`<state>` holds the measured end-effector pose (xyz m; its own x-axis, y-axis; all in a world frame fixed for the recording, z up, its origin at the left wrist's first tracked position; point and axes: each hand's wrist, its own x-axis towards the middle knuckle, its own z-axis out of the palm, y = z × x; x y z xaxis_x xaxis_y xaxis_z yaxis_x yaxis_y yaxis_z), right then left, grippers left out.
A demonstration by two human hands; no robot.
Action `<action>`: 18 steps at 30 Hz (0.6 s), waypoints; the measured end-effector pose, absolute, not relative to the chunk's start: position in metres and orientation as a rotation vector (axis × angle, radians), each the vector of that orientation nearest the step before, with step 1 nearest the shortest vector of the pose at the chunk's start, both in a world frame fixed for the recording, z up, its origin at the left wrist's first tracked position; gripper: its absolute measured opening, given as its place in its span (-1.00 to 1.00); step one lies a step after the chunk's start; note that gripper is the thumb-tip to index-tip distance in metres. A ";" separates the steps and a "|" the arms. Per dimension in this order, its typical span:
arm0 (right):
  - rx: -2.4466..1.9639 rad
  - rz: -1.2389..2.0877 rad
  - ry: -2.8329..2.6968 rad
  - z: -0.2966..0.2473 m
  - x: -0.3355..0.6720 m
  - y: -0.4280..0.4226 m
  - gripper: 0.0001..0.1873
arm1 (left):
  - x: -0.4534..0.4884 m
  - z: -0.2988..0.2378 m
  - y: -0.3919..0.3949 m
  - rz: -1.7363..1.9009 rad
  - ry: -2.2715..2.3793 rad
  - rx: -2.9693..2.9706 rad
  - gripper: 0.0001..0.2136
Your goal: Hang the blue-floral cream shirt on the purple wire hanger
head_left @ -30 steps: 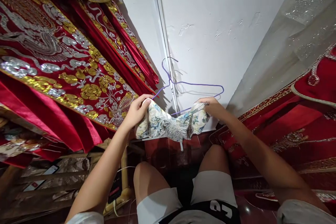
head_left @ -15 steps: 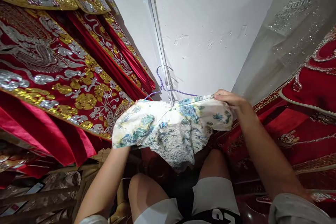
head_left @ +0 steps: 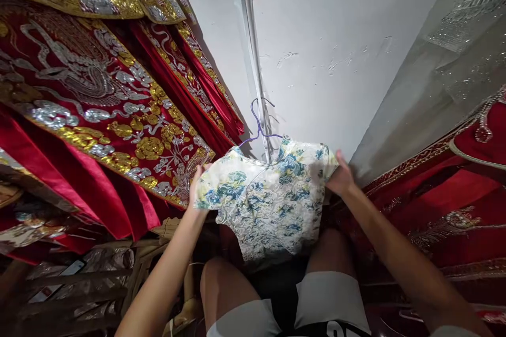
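Observation:
A short-sleeved white top (head_left: 272, 200) with blue, green and yellow flowers hangs in front of me on a thin purple hanger (head_left: 259, 124). Its slanted front seam and neckline face me, and the lower hem drops out of sight above my knees. At the sleeve on the left is my left hand (head_left: 194, 192), closed on its outer edge with most fingers behind the cloth. My right hand (head_left: 342, 178) holds the cuff of the other sleeve; one finger points up and the others are partly hidden by fabric.
Red garments with gold and silver embroidery (head_left: 142, 131) hang on the left. Another beaded red garment (head_left: 470, 179) and a sheer sparkling cloth (head_left: 462, 37) are on the right. A metal pole (head_left: 253, 37) runs along the white wall (head_left: 336, 10). Wooden slats (head_left: 79, 295) lie lower left.
The top's shoulders, earlier stretched wide and folded forward, now sit up on the hanger with the front spread downward. Both hands have moved to the sleeve ends. The view has shifted slightly left.

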<state>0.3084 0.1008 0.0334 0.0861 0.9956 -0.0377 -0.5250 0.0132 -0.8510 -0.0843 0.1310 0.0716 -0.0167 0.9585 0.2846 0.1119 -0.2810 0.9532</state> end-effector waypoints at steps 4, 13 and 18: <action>-0.832 1.246 -0.590 0.059 0.324 0.112 -0.80 | -0.092 0.097 0.126 1.301 1.150 1.669 -0.46; -0.531 1.299 -1.256 0.143 0.256 0.075 -0.46 | -0.045 0.128 0.146 1.398 1.174 2.073 -0.57; -0.385 1.524 -2.156 0.139 0.243 0.038 -0.46 | -0.038 0.110 0.140 1.859 1.109 1.726 -0.54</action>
